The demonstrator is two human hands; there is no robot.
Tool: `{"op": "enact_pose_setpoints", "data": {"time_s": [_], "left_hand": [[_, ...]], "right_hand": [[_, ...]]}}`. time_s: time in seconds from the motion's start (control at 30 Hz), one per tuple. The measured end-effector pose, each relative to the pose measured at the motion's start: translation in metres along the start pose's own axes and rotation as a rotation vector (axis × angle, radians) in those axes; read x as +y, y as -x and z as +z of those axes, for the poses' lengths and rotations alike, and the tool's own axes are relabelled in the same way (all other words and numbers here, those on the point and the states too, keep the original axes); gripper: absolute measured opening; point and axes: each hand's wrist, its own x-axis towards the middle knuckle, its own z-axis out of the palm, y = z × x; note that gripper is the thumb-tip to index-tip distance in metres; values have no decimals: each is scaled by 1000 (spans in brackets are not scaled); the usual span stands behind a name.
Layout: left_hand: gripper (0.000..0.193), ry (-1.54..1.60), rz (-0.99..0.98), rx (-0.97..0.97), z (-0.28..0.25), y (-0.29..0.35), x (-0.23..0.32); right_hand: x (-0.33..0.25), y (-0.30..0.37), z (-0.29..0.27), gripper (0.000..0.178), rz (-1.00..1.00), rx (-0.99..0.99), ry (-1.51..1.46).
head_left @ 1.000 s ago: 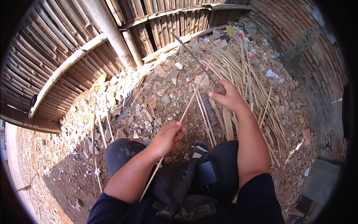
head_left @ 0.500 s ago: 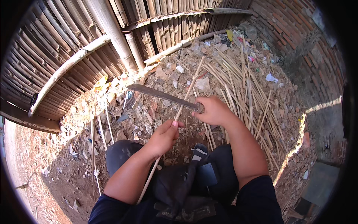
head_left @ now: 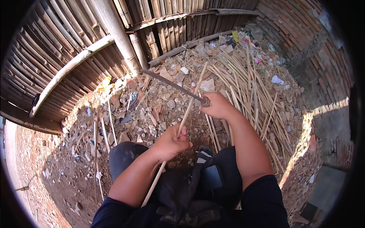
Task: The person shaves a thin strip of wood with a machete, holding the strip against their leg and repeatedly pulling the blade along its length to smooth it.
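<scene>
My left hand (head_left: pixel 170 143) is closed around a long, pale bamboo strip (head_left: pixel 192 101), its lower end running down past my forearm to my lap. In my right hand (head_left: pixel 217 106) is the handle of a machete (head_left: pixel 173 84) with a long dark blade. The blade points up and to the left and crosses the strip above my left hand, seemingly touching it. Only the butt of the handle shows; my fingers hide the rest.
A heap of split bamboo strips (head_left: pixel 253 97) lies to the right. Several loose strips (head_left: pixel 104 131) lie at left. Rubble and litter (head_left: pixel 171 102) cover the ground. A bamboo wall (head_left: pixel 72 45) stands at the back left, a brick wall (head_left: pixel 296 30) at the right.
My right hand has moved slightly up and right, and the blade is tilted more steeply, its tip higher and farther right. My left hand has turned and its thumb points differently on the strip.
</scene>
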Motion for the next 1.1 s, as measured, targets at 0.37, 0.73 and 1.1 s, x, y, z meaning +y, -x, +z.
{"op": "enact_pose_setpoints", "data": {"time_s": [0.37,0.73,1.1], "left_hand": [[35,-58,8,-42,1,2,-12],[37,-96,14,-7,-3,1,-16],[36,-165,-11,-51,2,5,-13]], "right_hand": [[28,-2,-12,29,141,255,-70],[10,2,-7,38,92,206,-1],[30,4,-14,36,-32,208,64]]}}
